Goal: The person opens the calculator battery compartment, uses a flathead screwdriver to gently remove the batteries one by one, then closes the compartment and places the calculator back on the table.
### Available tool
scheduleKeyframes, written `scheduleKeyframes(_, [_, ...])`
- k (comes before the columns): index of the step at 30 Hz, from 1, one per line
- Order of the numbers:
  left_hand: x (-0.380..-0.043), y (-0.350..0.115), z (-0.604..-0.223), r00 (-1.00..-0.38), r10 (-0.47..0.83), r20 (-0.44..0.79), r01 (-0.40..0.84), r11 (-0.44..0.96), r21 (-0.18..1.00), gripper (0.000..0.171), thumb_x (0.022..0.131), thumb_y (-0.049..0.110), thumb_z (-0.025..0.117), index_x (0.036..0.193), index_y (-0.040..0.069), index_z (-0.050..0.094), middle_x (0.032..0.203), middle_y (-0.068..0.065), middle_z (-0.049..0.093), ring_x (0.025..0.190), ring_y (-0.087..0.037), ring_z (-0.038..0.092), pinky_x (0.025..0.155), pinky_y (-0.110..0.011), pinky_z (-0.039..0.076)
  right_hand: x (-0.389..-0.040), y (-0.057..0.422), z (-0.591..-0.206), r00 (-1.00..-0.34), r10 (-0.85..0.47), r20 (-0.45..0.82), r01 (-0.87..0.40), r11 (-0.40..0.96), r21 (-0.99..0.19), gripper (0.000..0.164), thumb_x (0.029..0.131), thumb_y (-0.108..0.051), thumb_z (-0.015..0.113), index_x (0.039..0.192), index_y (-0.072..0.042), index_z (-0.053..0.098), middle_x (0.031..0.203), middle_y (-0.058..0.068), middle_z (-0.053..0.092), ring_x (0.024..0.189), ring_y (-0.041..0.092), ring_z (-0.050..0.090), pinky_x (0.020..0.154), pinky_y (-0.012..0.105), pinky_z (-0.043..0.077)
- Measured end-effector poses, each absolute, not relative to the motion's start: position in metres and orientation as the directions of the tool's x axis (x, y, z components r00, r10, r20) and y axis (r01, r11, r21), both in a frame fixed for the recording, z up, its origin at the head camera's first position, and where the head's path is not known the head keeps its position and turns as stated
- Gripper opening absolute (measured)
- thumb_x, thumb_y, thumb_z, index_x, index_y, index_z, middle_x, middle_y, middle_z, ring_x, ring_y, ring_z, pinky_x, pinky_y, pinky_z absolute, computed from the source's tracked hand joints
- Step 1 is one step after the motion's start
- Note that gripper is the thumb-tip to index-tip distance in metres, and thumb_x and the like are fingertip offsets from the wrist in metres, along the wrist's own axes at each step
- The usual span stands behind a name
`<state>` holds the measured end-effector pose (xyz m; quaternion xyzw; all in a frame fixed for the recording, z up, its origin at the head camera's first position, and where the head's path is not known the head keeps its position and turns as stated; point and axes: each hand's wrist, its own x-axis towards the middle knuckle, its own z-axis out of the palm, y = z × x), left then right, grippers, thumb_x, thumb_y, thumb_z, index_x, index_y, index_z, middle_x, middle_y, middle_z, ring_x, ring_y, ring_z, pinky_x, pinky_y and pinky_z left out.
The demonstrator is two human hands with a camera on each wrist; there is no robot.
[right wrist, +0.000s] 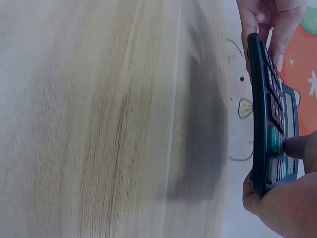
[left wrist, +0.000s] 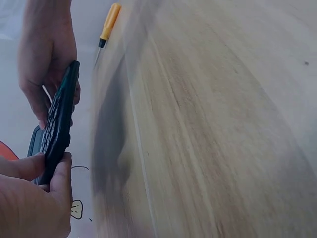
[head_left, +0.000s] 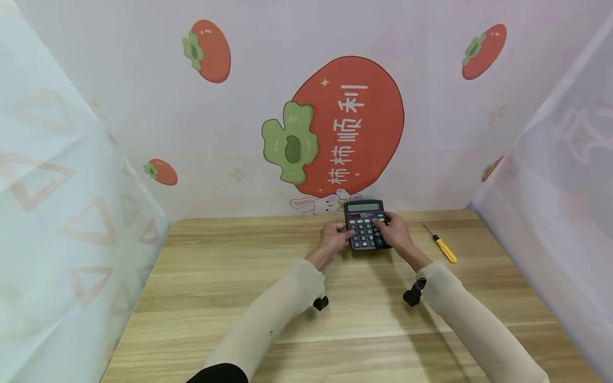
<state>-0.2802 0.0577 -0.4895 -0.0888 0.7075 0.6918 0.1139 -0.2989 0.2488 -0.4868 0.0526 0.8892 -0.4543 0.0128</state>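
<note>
A black calculator point(head_left: 366, 225) with a grey display is held up off the table near its back edge, keys facing the person. My left hand point(head_left: 334, 239) pinches its left side, thumb on the face and fingers behind, as the left wrist view shows on the calculator's edge point(left wrist: 60, 124). On the opposite side my right hand point(head_left: 395, 232) grips the calculator, fingers behind it and the thumb over the upper right keys. In the right wrist view that thumb point(right wrist: 296, 147) reaches onto the keys beside a green key point(right wrist: 274, 139).
A screwdriver point(head_left: 446, 249) with a yellow and black handle lies on the wooden table point(head_left: 230, 276), right of the hands. Behind the table rises a back sheet point(head_left: 249, 170) printed with persimmons, and white sheets hang at both sides.
</note>
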Motion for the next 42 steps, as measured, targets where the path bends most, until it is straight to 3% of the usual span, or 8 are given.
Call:
scheduleKeyframes(11, [-0.272, 0.036, -0.489, -0.956, 0.047, -0.290, -0.287, 0.049, 0.957, 0.027, 0.100, 0.006, 0.073, 0.126, 0.000, 0.076, 0.108, -0.009, 0.075, 0.084, -0.010, 0.065, 0.086, -0.036, 0.063, -0.289, 0.232, -0.486, -0.997, 0.054, -0.049, 0.071, 0.591, -0.804, 0.056, 0.110, -0.027, 0.059, 0.150, 0.012, 0.048, 0.130, 0.029, 0.064, 0.112, 0.034, 0.065, 0.097, 0.047, 0.057])
scheduleKeyframes(18, [-0.265, 0.021, -0.489, -0.958, 0.061, -0.279, -0.276, 0.060, 0.959, 0.026, 0.101, 0.005, 0.071, 0.127, 0.000, 0.076, 0.108, -0.010, 0.074, 0.085, -0.012, 0.065, 0.093, -0.043, 0.062, -0.281, 0.221, -0.483, -0.999, 0.035, -0.023, 0.039, 0.605, -0.796, 0.057, 0.109, -0.027, 0.061, 0.148, 0.013, 0.049, 0.130, 0.030, 0.063, 0.112, 0.035, 0.065, 0.098, 0.050, 0.057])
scheduleKeyframes(21, [-0.262, 0.015, -0.490, -0.959, 0.074, -0.274, -0.269, 0.065, 0.961, 0.028, 0.101, 0.004, 0.071, 0.129, -0.001, 0.074, 0.109, -0.011, 0.073, 0.087, -0.011, 0.065, 0.092, -0.040, 0.062, -0.278, 0.217, -0.485, -1.000, 0.024, -0.013, 0.025, 0.623, -0.782, 0.057, 0.109, -0.026, 0.061, 0.148, 0.014, 0.050, 0.129, 0.030, 0.064, 0.113, 0.035, 0.065, 0.098, 0.050, 0.057])
scheduleKeyframes(26, [-0.257, 0.001, -0.491, -0.955, 0.091, -0.282, -0.278, 0.058, 0.959, 0.034, 0.101, 0.004, 0.071, 0.135, -0.001, 0.070, 0.114, -0.013, 0.074, 0.092, -0.012, 0.067, 0.087, -0.031, 0.063, -0.273, 0.210, -0.488, -1.000, 0.008, -0.016, 0.017, 0.607, -0.795, 0.056, 0.109, -0.026, 0.062, 0.149, 0.011, 0.051, 0.125, 0.027, 0.066, 0.109, 0.032, 0.067, 0.091, 0.044, 0.060])
scheduleKeyframes(33, [-0.255, -0.018, -0.489, -0.950, 0.110, -0.292, -0.288, 0.052, 0.956, 0.037, 0.101, 0.003, 0.070, 0.138, -0.002, 0.067, 0.122, -0.016, 0.074, 0.098, -0.014, 0.070, 0.088, -0.031, 0.062, -0.269, 0.200, -0.491, -1.000, -0.002, -0.009, 0.007, 0.519, -0.855, 0.055, 0.107, -0.021, 0.067, 0.151, 0.007, 0.052, 0.125, 0.025, 0.071, 0.102, 0.027, 0.072, 0.077, 0.029, 0.060])
scheduleKeyframes(42, [-0.251, -0.036, -0.493, -0.949, 0.121, -0.293, -0.290, 0.038, 0.956, 0.039, 0.100, 0.001, 0.071, 0.138, -0.005, 0.066, 0.120, -0.017, 0.074, 0.097, -0.015, 0.071, 0.088, -0.031, 0.062, -0.262, 0.188, -0.493, -1.000, 0.000, -0.006, 0.005, 0.458, -0.889, 0.046, 0.105, -0.014, 0.069, 0.146, 0.005, 0.059, 0.118, 0.024, 0.074, 0.097, 0.023, 0.073, 0.078, 0.027, 0.062])
